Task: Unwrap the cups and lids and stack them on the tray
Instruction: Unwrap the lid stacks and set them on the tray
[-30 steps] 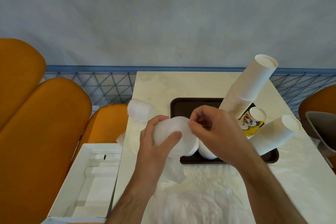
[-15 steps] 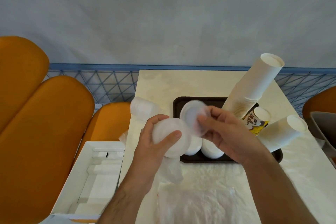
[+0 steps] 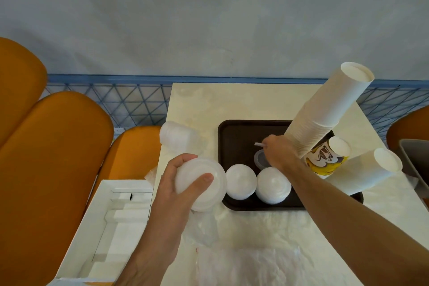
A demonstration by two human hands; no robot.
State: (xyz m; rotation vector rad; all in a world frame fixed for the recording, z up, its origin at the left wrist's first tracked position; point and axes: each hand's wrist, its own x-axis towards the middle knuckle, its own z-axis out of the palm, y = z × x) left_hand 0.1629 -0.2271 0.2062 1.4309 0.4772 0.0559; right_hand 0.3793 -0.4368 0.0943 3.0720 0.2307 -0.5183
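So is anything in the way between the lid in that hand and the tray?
Nothing visible is. The right hand holds a lid just above the tray, over a clear lid already lying there, with only open air between them.

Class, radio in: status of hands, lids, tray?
Left hand grips lid stack. Right hand holds one lid over tray. Tall cup stack close beside right hand.

My left grip (image 3: 185, 183) curls round a lid stack (image 3: 202, 184) beside the tray (image 3: 234, 137). My right grip (image 3: 277, 153) pinches one lid (image 3: 260, 144) over the tray, above two lid stacks (image 3: 255, 183). Cup stacks (image 3: 325, 111) lean at its right.
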